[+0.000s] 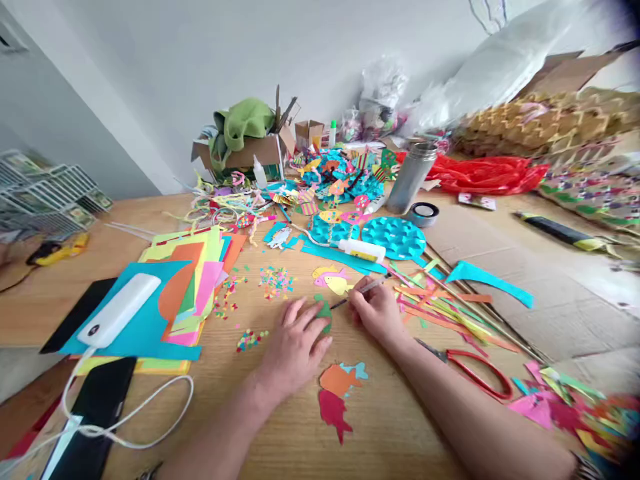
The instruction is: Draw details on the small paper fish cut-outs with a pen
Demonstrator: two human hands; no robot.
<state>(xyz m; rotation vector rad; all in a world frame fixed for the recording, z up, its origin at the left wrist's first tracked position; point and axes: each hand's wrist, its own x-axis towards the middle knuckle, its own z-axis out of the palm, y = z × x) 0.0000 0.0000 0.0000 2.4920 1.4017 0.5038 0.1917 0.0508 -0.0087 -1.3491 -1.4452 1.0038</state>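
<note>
My left hand [296, 343] lies flat with its fingers spread, the fingertips pressing on a small green paper cutout [325, 316]. In my right hand [376, 308] is a slim pen [374, 285], its dark tip against the right edge of the green paper. Just beyond my hands are yellow and pink paper fish [336, 283]. Nearer to me lie an orange paper fish [339, 379] and a red paper fish [334, 412], with light blue paper partly under the orange one. Red-handled scissors [477, 373] rest by my right forearm, which partly hides them.
At left, coloured paper sheets [210, 273] carry a white power bank [123, 312]. Tiny paper bits [276, 282] are scattered mid-table. Beyond stand a glue bottle [361, 251] lying down, tape [423, 213] and a steel flask [413, 177]. Paper strips [450, 310] spread at right.
</note>
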